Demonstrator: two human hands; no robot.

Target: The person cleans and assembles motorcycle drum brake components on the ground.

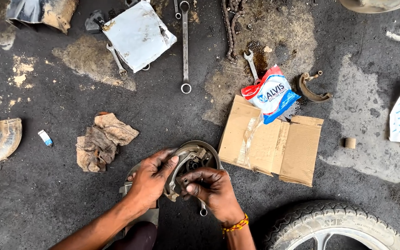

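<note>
Packet lies on cardboard; rag lies left of it.

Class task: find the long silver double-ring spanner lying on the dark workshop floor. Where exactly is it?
In the head view, the long silver double-ring spanner lies upright at top centre, between the crumpled white sheet on its left and the rusty chain on its right.

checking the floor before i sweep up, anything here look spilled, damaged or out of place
Yes. A dark wet stain sits in the sandy patch by the chain, like spilled oil. A lone curved brake shoe lies loose beside the parts packet. The cardboard box is flattened, and a crumpled dirty rag lies on the floor.
</note>
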